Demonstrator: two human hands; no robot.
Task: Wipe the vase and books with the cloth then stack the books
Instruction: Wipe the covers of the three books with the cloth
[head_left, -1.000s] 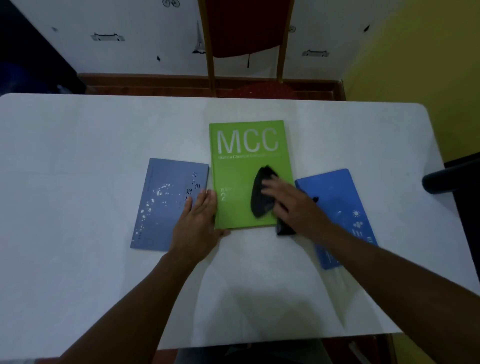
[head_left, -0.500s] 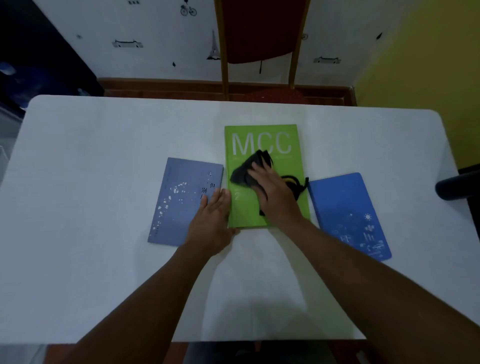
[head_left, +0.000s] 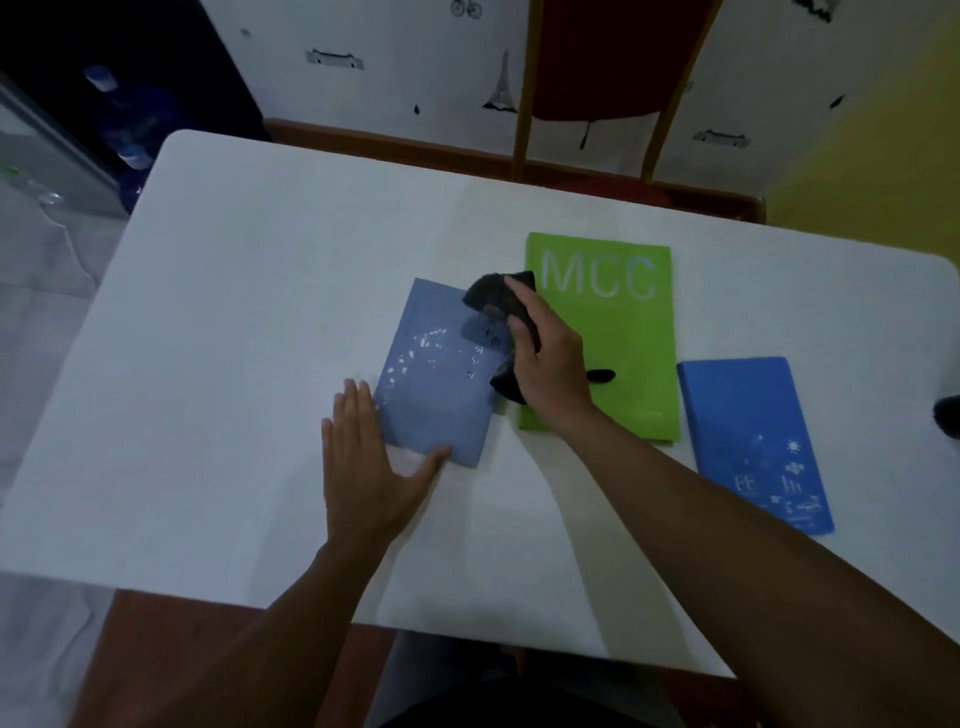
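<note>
From the head camera: the right hand (head_left: 550, 364) is clenched around the black cloth (head_left: 493, 299), fingers curled tight on it, and the bunched end of the cloth pokes out past the fingertips over the far right corner of the grey-blue book (head_left: 436, 384). A dark tail of the cloth sticks out on the thumb-opposite side of the hand, lying on the green book (head_left: 634, 353). That green book, with "MCC" in pale letters, lies flat just to the right of the knuckles, partly under the wrist.

The left hand (head_left: 369, 467) lies flat and spread wide on the white table (head_left: 234, 338), holding nothing; its fingertips sit against the near left edge of the grey-blue book and its thumb lies along the book's near corner. The grey-blue book lies tilted between the two hands, close beside the green one.

The bright blue book (head_left: 753, 441) lies flat, well to the right of the right forearm, apart from the green book. A red chair (head_left: 597, 57) stands beyond the table's far edge. Books are not stacked.
</note>
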